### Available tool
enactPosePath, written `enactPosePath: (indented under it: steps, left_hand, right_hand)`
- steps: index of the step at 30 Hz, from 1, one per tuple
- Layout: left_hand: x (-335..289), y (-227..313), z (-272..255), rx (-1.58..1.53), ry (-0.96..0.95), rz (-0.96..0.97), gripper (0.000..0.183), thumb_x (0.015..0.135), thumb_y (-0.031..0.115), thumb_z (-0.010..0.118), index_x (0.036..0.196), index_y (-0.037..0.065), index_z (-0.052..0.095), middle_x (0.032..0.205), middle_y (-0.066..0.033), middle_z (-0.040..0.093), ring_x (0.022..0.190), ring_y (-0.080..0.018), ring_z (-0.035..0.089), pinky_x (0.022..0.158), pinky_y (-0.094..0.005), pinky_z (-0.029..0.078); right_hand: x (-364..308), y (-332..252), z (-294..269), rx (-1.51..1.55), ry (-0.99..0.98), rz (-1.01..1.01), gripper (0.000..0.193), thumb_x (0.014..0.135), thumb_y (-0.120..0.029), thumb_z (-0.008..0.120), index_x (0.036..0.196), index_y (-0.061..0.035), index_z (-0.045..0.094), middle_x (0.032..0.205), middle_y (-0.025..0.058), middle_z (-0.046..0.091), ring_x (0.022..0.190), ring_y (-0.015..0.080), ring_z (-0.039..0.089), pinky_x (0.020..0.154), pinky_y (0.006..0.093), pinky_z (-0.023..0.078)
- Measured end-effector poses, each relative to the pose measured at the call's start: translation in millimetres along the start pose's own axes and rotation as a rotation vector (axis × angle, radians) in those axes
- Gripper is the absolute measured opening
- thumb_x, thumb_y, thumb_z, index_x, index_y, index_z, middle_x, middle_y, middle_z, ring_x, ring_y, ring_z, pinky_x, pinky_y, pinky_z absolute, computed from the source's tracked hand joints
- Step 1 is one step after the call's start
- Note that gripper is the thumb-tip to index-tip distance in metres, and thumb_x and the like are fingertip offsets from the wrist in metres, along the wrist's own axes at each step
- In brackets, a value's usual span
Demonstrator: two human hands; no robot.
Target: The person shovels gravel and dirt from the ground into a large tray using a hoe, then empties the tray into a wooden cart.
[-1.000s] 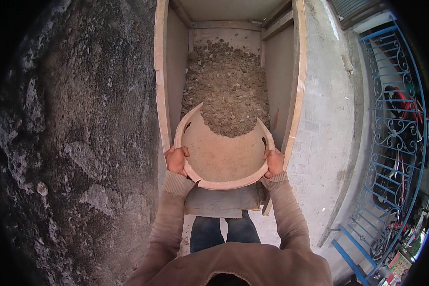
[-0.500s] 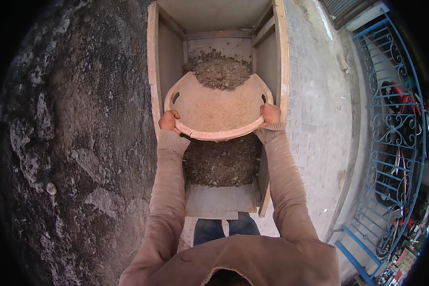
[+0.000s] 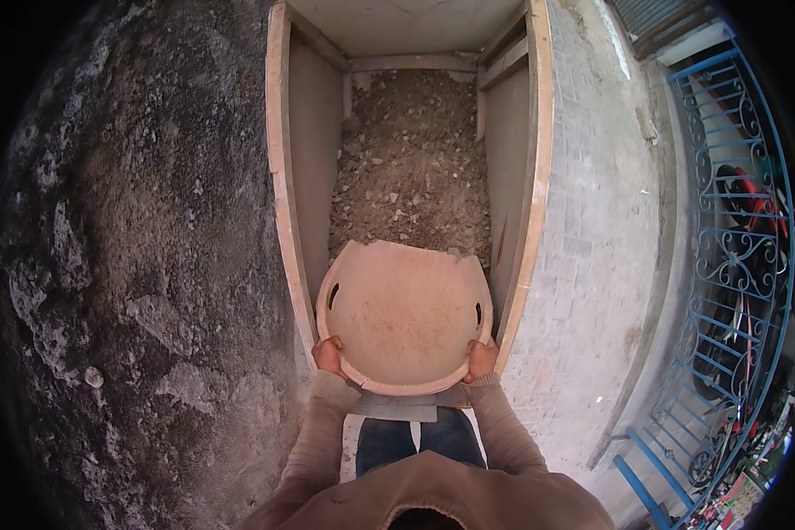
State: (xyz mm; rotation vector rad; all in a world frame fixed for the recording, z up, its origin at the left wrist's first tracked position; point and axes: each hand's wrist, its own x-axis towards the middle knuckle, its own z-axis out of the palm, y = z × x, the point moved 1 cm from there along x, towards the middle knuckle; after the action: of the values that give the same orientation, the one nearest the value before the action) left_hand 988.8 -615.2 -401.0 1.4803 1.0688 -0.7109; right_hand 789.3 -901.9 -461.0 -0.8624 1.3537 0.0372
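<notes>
A round, shallow pinkish-beige basin with slot handles and a broken-looking far edge is held between my hands. Around its near left rim my left hand is closed, knuckles up. On the near right rim my right hand grips in the same way. Only dust shows on the basin's inner face. Beyond its far edge, brown gravelly rubble covers the floor of a tall wooden box. The basin hides the near part of the rubble.
A rough, dark stained wall rises along the left. To the right runs grey paving, then a blue scrolled metal railing with a red motorbike behind it. Flat grey board lies at the box's near end.
Both hands have drawn the basin back toward me. The rubble pile on it is gone, and loose rubble now spreads across the box's far part.
</notes>
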Motion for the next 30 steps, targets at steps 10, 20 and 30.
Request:
enactPosePath:
  steps: [10, 20, 30]
  left_hand:
    - [61, 28, 78, -0.106, 0.162, 0.265, 0.037, 0.067, 0.001, 0.055, 0.101, -0.012, 0.059, 0.093, -0.0153, 0.065, 0.079, -0.0303, 0.064, 0.076, -0.0415, 0.052]
    - [127, 252, 222, -0.245, -0.19, 0.395, 0.035, 0.065, -0.002, 0.058, 0.099, -0.01, 0.058, 0.097, -0.0175, 0.061, 0.081, -0.0309, 0.064, 0.073, -0.0406, 0.054]
    - [4, 60, 72, -0.329, -0.069, 0.096, 0.05, 0.07, -0.006, 0.049, 0.119, -0.012, 0.054, 0.112, -0.0196, 0.063, 0.095, -0.034, 0.065, 0.084, -0.0431, 0.055]
  right_hand:
    - [63, -43, 60, 0.349, 0.057, -0.145, 0.05, 0.07, 0.001, 0.047, 0.118, 0.0059, 0.059, 0.108, 0.0134, 0.066, 0.092, 0.0281, 0.065, 0.082, 0.0375, 0.054]
    - [178, -293, 189, 0.14, 0.085, -0.437, 0.025, 0.069, -0.006, 0.055, 0.086, 0.009, 0.065, 0.076, 0.0133, 0.063, 0.048, 0.0242, 0.057, 0.038, 0.0368, 0.041]
    - [18, -139, 88, 0.184, -0.012, -0.163, 0.049, 0.071, 0.009, 0.044, 0.119, 0.0055, 0.054, 0.103, 0.0124, 0.064, 0.087, 0.0239, 0.064, 0.076, 0.0337, 0.053]
